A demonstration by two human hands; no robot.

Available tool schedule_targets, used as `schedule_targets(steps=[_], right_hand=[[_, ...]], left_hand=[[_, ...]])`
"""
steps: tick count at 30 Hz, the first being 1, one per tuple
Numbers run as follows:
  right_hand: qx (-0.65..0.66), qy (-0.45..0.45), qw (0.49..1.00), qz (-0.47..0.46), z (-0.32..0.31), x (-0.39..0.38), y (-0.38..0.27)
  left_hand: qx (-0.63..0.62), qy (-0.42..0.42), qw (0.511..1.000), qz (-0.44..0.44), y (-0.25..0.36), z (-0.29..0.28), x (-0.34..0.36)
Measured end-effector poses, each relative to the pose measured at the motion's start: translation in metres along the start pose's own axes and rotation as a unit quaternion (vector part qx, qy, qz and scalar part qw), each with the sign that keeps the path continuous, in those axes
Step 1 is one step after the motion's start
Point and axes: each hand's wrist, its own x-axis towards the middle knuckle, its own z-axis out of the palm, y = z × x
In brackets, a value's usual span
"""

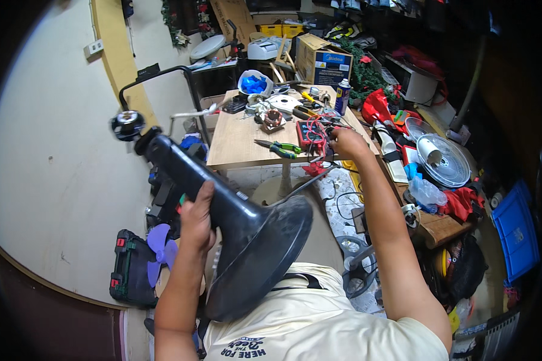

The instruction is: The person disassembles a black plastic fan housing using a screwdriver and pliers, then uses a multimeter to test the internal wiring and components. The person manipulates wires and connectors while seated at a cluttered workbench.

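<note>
One hand (the left) clamps a black stand; right hand sits by red leads, grip unclear.

From my end, the stand's black body hides most of the left hand's fingers. The right hand's fingertips are too small for me to tell whether they grip the red leads. The lower edge cuts off the left forearm and cream shirt. I cannot identify the tiny parts toward the bench's far end.
</note>
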Motion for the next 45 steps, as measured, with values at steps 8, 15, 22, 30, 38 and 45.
schedule_targets(steps=[8,15,22,30,38,45], right_hand=[[0.140,0.044,0.989,0.024,0.038,0.016,0.007],[0.526,0.004,0.845,0.094,0.031,0.006,0.023],[0.526,0.022,0.850,-0.017,0.043,0.012,0.035],[0.426,0.012,0.904,-0.041,0.074,0.020,0.039],[0.218,0.208,0.949,-0.095,0.001,-0.069,-0.035],[0.407,-0.017,0.908,-0.101,0.072,-0.109,-0.133]], left_hand=[[-0.069,-0.047,0.985,-0.152,-0.030,0.027,0.034],[-0.087,-0.081,0.980,-0.159,-0.032,0.001,0.054],[-0.177,-0.151,0.944,-0.234,-0.031,-0.054,0.057],[-0.224,-0.105,0.938,-0.243,-0.045,-0.106,0.031],[-0.256,-0.053,0.929,-0.262,-0.082,-0.117,0.015],[-0.279,-0.017,0.919,-0.277,-0.116,-0.113,0.018]])
